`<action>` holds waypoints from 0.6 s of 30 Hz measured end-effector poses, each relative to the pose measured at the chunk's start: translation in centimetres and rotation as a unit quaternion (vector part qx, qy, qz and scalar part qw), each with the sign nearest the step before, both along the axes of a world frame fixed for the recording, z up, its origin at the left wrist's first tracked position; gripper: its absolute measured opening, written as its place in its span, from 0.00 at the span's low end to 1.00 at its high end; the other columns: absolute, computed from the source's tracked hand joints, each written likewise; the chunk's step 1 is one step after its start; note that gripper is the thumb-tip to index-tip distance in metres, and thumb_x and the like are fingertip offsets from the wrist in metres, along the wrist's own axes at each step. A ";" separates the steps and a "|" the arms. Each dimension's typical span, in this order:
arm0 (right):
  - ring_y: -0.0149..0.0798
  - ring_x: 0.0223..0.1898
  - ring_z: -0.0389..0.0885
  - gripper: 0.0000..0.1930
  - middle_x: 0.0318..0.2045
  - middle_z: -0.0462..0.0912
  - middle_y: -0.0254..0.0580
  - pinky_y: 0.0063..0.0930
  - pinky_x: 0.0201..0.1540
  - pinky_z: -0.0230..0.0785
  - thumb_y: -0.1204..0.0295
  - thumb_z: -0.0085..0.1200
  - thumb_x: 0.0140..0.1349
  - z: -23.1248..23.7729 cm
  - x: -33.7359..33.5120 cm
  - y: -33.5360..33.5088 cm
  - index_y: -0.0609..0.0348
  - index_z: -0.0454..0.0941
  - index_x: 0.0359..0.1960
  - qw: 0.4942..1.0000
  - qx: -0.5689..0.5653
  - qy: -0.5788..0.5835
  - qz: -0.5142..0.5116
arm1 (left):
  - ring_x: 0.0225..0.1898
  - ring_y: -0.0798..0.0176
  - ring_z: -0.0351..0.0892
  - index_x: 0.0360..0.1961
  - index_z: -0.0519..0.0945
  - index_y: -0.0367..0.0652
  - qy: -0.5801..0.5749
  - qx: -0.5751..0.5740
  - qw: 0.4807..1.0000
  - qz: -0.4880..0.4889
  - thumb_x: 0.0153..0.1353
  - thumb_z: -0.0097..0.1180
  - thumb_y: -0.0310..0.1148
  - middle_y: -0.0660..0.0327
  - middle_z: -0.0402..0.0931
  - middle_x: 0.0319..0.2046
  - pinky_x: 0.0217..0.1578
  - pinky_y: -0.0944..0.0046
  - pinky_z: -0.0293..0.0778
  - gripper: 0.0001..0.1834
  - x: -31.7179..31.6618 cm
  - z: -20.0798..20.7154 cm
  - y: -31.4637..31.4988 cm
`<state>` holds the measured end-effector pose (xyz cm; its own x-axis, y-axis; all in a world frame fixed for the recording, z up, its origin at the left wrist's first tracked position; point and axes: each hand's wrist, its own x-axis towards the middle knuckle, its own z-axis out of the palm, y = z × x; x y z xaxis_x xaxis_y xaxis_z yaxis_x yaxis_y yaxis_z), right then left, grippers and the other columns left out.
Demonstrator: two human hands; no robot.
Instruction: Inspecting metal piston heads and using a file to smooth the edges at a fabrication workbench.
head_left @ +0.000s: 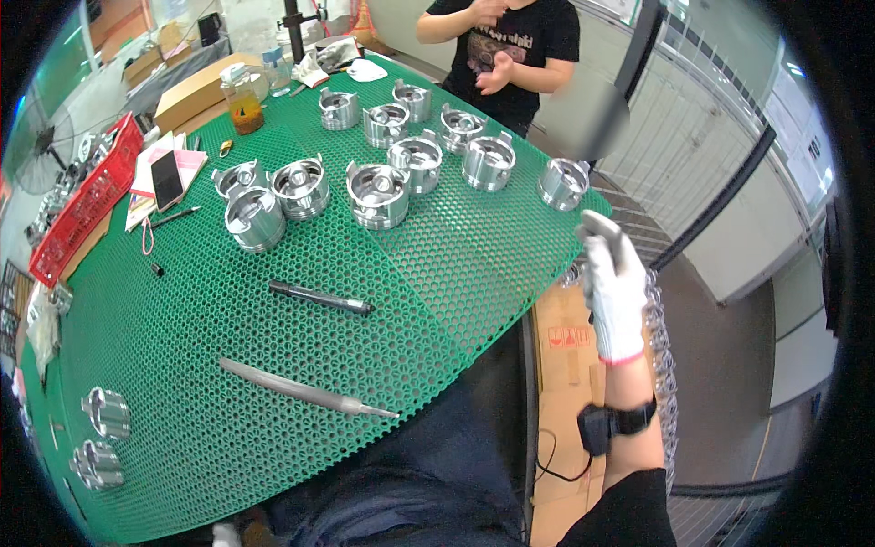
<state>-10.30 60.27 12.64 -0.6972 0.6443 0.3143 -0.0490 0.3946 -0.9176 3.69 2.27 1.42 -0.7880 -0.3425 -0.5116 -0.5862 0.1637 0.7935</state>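
Observation:
My right hand [612, 287], in a white glove with grey fingertips, is raised just off the table's right edge. Its fingers are stretched out, and I see nothing held in them. Nearest to it, a silver metal piston [563, 185] stands at the table's far right corner. More pistons, among them one in the middle [378, 196] and one to the left [255, 221], are grouped toward the far side. A scrap of white glove at the lower edge appears to be my left hand [226, 535]; its fingers are hidden. A grey metal file [296, 387] and a black marker [321, 297] lie before me.
Green perforated matting [301, 342] covers the table. Two pistons [108, 413] sit at its near left. A red crate [91, 201] of metal parts, a phone [167, 180] and a jug [241, 100] line the left side. Cardboard [558, 401] lies below right. Across stands another person [510, 55].

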 end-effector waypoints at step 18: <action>0.20 0.13 0.60 0.12 0.19 0.70 0.28 0.17 0.14 0.54 0.68 0.54 0.61 -2.6 -6.6 6.8 0.59 0.75 0.44 0.984 -0.089 -0.076 0.134 | 0.43 0.55 0.64 0.57 0.66 0.40 0.391 0.426 0.814 0.053 0.65 0.46 0.53 0.54 0.66 0.47 0.43 0.56 0.67 0.30 2.9 8.8 5.9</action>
